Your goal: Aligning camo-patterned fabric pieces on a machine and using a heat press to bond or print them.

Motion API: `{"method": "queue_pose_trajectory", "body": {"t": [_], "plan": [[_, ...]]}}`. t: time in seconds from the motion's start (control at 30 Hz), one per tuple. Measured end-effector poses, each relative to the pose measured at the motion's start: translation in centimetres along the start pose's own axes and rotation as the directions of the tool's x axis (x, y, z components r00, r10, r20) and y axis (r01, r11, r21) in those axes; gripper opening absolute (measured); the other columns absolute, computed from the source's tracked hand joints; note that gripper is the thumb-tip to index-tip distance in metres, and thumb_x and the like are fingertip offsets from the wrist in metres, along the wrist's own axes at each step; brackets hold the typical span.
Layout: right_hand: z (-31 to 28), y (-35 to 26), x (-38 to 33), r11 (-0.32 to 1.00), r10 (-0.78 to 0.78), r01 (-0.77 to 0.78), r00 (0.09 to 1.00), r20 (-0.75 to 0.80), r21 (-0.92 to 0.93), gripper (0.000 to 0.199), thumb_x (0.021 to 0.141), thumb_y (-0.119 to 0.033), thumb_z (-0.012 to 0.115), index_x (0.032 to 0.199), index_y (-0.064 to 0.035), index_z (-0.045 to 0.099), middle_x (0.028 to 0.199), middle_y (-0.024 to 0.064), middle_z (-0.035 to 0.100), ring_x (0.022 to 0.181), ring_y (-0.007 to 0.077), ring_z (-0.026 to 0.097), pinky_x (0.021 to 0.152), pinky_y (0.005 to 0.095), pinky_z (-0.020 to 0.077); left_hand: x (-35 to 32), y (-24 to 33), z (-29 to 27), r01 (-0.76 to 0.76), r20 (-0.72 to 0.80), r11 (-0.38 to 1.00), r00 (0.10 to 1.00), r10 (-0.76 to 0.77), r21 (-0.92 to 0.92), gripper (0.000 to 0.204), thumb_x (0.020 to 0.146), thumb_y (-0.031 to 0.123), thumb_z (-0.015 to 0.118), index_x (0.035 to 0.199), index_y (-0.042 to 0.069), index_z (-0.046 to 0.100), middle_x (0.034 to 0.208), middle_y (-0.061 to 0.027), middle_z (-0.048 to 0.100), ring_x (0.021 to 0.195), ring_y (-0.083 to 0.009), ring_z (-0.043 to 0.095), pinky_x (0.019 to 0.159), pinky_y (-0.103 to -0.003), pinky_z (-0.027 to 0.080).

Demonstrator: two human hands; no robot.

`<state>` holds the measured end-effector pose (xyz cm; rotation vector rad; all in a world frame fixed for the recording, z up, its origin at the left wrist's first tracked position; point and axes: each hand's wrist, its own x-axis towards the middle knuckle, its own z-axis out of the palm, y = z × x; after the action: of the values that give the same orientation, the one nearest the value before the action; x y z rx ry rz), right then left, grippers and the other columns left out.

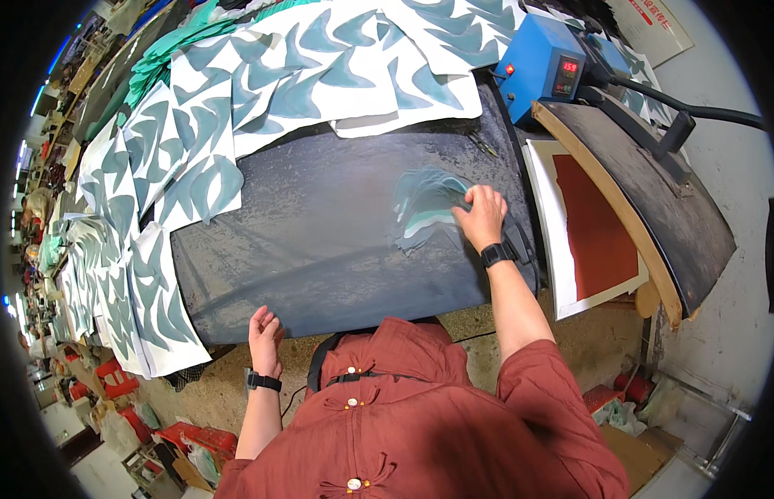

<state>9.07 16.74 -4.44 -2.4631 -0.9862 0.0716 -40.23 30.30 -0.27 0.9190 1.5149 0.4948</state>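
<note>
Dark grey fabric covers the middle of the table, draped to its near edge. Toward the right edge of that fabric lies a small stack of teal cut-outs, curved pieces fanned over one another. The right hand lies flat on the stack's right side, fingers spread and pressing down, its grip released, clasping nothing. The left hand rests at the near edge of the fabric, fingers loosely curled on the hem; whether it pinches the cloth cannot be told. Both wrists wear black watches.

White sheets printed with teal curved shapes overlap in rows along the far edge and down the left edge of the table, some lapping onto the fabric. At the far right corner stands a blue control box with a red display. Just beside the right hand, at the right edge, a heat press stands open, its dark upper plate tilted up over a red pad on a white sheet. Red stools and clutter sit on the floor at the left.
</note>
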Motion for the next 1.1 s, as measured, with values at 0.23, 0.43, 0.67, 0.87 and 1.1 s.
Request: {"method": "queue_pose_trajectory", "body": {"t": [0.23,0.43,0.67,0.87,1.1], "plan": [[-2.0,-0.4,-1.9,0.895,0.070,-0.077,0.997,0.033,0.440,0.048,0.072,-0.008,0.081,0.111,-0.0106,0.054,0.088,0.0057,0.060,0.086,0.0233,0.062,0.080,0.0365,0.0503,2.2,5.0,3.2,-0.019,0.243,0.998,0.970,0.002,0.065,0.037,0.096,0.016,0.064,0.132,0.011,0.057,0.122,-0.0019,0.060,0.110,-0.0141,0.058,0.098,-0.033,0.045],[-9.5,-4.5,-5.3,0.398,0.045,-0.404,0.905,0.423,0.823,0.047,0.081,-0.002,0.077,0.123,-0.0042,0.057,0.100,-0.0004,0.060,0.091,0.0083,0.056,0.081,0.0248,0.0473,1.6,12.5,12.2,-0.222,0.700,0.973,0.705,0.114,0.065,0.050,0.096,0.023,0.066,0.140,0.005,0.052,0.138,-0.0057,0.055,0.126,-0.0162,0.053,0.107,-0.032,0.041],[-13.7,-8.3,-9.1,0.256,-0.053,-0.560,0.805,0.590,0.788,0.028,0.089,-0.011,0.074,0.113,-0.0049,0.061,0.100,-0.0041,0.059,0.090,0.0039,0.053,0.081,0.0212,0.0442,-4.3,13.3,21.3,-0.221,0.905,0.961,0.420,-0.060,0.166,0.047,0.092,0.014,0.073,0.134,0.002,0.058,0.118,-0.0012,0.067,0.105,-0.0102,0.060,0.094,-0.028,0.048],[-16.4,-4.2,-9.3,0.433,-0.104,-0.498,0.800,0.590,0.751,0.010,0.099,-0.014,0.063,0.105,-0.0058,0.063,0.090,-0.0079,0.058,0.084,0.0012,0.051,0.075,0.0193,0.0412,-8.4,10.1,22.6,-0.263,0.911,0.944,0.405,-0.078,0.198,0.039,0.094,0.009,0.069,0.131,0.000,0.061,0.116,-0.0025,0.068,0.104,-0.0095,0.061,0.093,-0.028,0.050],[-17.9,0.5,-10.6,0.098,-0.056,-0.716,0.689,0.722,0.691,0.011,0.101,-0.016,0.062,0.098,-0.0060,0.065,0.091,-0.0065,0.060,0.083,0.0016,0.052,0.078,0.0204,0.0432,-14.8,6.3,25.3,-0.436,0.853,0.899,0.457,0.252,-0.032,0.034,0.094,0.005,0.068,0.127,-0.001,0.064,0.116,-0.0023,0.068,0.105,-0.0102,0.061,0.095,-0.028,0.049]]}}
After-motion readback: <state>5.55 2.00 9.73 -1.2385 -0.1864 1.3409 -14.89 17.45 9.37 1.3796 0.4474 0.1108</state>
